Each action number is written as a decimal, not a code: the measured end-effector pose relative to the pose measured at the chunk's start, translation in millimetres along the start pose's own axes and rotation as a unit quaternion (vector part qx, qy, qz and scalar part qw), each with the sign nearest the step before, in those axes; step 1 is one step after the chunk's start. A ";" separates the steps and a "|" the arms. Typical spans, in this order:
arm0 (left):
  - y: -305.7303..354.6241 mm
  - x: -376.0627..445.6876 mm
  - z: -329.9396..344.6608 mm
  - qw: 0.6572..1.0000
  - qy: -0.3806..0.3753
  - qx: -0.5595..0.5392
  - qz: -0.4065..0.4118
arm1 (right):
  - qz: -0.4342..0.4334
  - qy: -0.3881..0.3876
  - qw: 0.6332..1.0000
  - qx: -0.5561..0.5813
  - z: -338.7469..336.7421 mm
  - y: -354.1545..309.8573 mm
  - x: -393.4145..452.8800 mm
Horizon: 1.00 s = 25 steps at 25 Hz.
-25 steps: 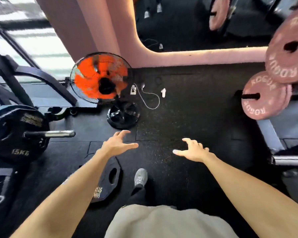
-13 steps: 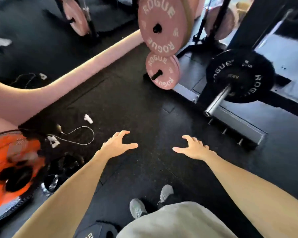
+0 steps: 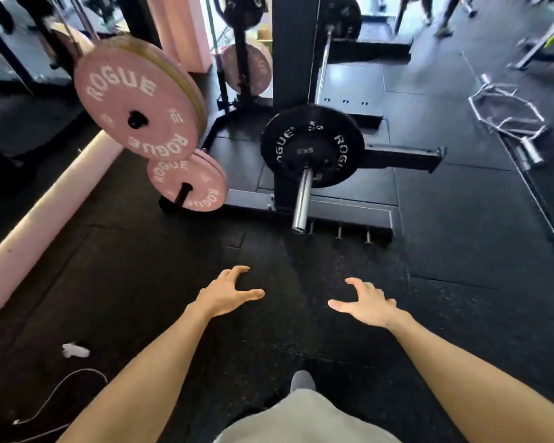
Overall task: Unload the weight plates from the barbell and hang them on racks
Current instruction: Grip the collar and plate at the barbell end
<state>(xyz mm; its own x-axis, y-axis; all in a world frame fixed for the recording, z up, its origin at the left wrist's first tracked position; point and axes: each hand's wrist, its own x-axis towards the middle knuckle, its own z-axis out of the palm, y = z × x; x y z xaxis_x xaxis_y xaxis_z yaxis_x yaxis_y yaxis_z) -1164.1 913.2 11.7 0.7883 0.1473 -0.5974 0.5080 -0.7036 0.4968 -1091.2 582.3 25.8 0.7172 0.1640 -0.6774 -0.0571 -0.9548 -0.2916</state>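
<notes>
A black ROGUE weight plate (image 3: 312,145) sits on the chrome barbell sleeve (image 3: 302,204), which points toward me from the black rack upright (image 3: 293,59). To its left, a large pink ROGUE plate (image 3: 135,100) and a smaller pink plate (image 3: 187,182) hang on storage pegs. My left hand (image 3: 226,294) and my right hand (image 3: 367,302) reach forward side by side over the black floor, fingers spread, holding nothing. Both hands are short of the sleeve's end and touch nothing.
The rack's base bar (image 3: 349,219) with several small pegs lies on the floor behind the sleeve tip. A chrome hex bar (image 3: 509,113) lies at the right. A pink ledge (image 3: 39,219) runs along the left. A white cable (image 3: 61,394) lies at lower left.
My view has swung right, away from the orange fan, until the rack and the black plate on the barbell sit straight ahead. Both hands keep the same spread, empty pose in front of me.
</notes>
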 end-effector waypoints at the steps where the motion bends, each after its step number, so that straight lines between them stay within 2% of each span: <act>1: 4.8 7.0 -4.8 1.000 -0.005 0.004 0.009 | 0.004 0.008 1.000 0.008 -1.7 -0.7 0.4; 6: 31.2 50.4 -46.0 0.997 0.019 -0.018 0.069 | -0.001 0.066 0.997 0.035 -22.0 -22.6 22.1; 12: 87.3 134.2 -112.4 0.976 0.095 -0.102 0.166 | -0.035 0.155 0.987 0.016 -108.2 -49.1 88.5; 18: 153.0 262.6 -159.8 0.950 0.178 -0.159 0.203 | -0.063 0.257 0.963 0.046 -211.3 -69.2 221.5; 25: 176.8 404.8 -167.4 0.915 0.243 -0.195 0.255 | -0.135 0.325 0.929 0.113 -249.7 -69.1 372.2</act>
<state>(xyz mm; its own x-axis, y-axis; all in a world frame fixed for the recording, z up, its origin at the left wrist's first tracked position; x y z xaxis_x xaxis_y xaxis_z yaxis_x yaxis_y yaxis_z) -697.0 964.8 -37.0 0.9705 0.2282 0.0779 0.0421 -0.4787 0.8770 -646.9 647.4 -37.5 0.9904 0.1349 -0.0293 0.0937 -0.8129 -0.5748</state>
